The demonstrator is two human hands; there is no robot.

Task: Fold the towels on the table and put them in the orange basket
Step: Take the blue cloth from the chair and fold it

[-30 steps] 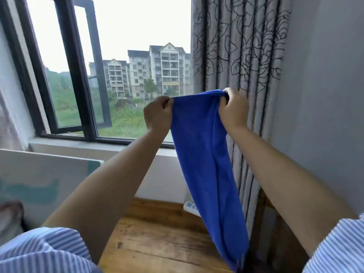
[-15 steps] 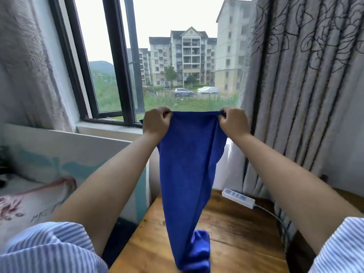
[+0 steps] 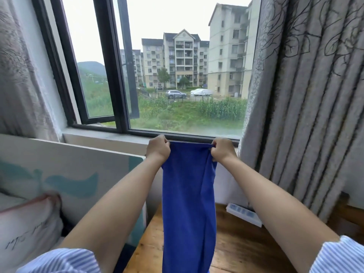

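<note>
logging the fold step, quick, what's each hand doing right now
left hand: closed, grip on one top corner of the blue towel
right hand: closed, grip on the other top corner of the towel

I hold a blue towel (image 3: 188, 203) up in front of me with both arms stretched out. My left hand (image 3: 158, 148) grips its top left corner and my right hand (image 3: 222, 151) grips the top right corner, fingers curled round the cloth, the top edge taut between them. The towel hangs straight down over the wooden table (image 3: 240, 249); its lower end runs out of view. A white power strip (image 3: 244, 214) lies on the table to the right, near the patterned curtain (image 3: 307, 99). Far ahead is the window (image 3: 177, 75); a pillow (image 3: 27, 223) lies at the near left.
</note>
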